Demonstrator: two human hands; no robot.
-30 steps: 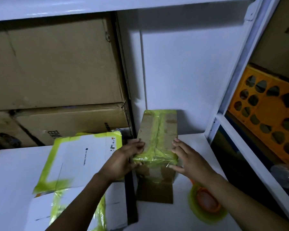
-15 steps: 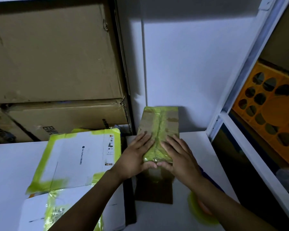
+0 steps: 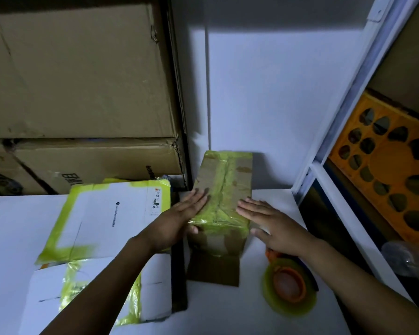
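white parcel (image 3: 111,213) just left, tape roll (image 3: 289,290) near right, wall (image 3: 276,105) behind

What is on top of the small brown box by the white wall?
Yellow-green tape runs along the top of the brown box; the left hand and the right hand lie flat on either side of it. The cardboard under them is covered.

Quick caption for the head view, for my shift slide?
The left hand and right hand lie flat on top of the yellow-green-taped cardboard box; tape roll sits near the right wrist.
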